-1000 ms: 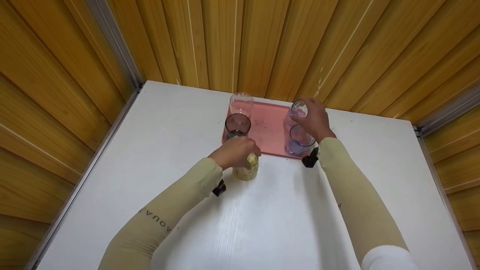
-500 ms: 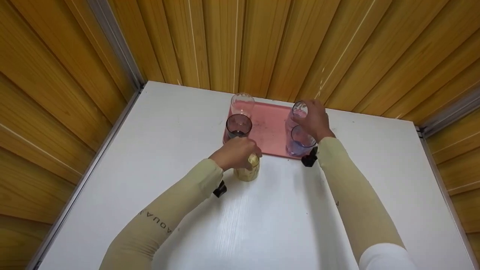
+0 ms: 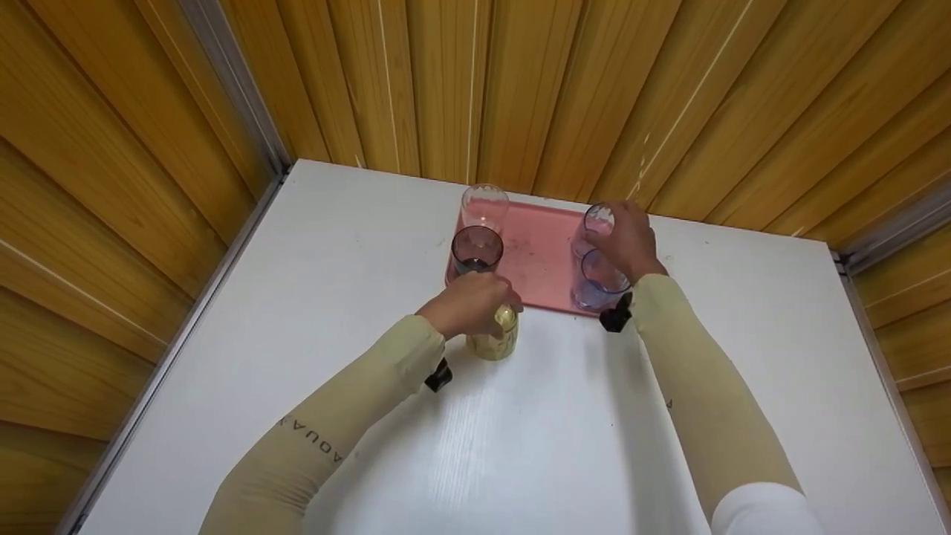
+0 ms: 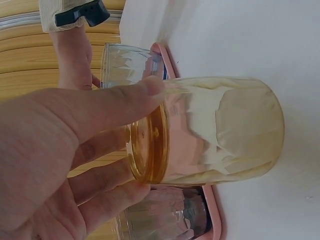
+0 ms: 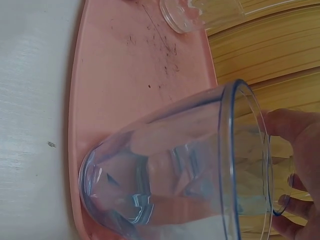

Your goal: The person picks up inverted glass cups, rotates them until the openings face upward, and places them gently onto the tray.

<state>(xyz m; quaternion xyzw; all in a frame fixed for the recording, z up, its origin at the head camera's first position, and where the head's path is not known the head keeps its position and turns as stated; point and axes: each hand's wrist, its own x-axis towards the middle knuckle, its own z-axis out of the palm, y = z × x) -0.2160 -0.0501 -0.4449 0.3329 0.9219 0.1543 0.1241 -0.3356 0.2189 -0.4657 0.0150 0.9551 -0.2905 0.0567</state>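
My left hand (image 3: 468, 305) grips a yellow drinking glass (image 3: 494, 345) just off the tray's front edge. In the left wrist view this glass is upside down, its thick amber base between thumb and fingers and its wide mouth toward the table. My right hand (image 3: 628, 238) holds a clear glass with a bluish rim (image 3: 592, 227) by its top, at the back right of the pink tray (image 3: 535, 260). A blue-tinted glass (image 5: 150, 170) stands upright in front of it and partly covers that hold in the right wrist view.
On the tray's left side stand a dark smoky glass (image 3: 477, 249) and, behind it, a clear glass (image 3: 484, 204). The tray lies on a white table (image 3: 356, 260) near its back edge. Wood-slat walls (image 3: 520, 89) rise behind and at both sides.
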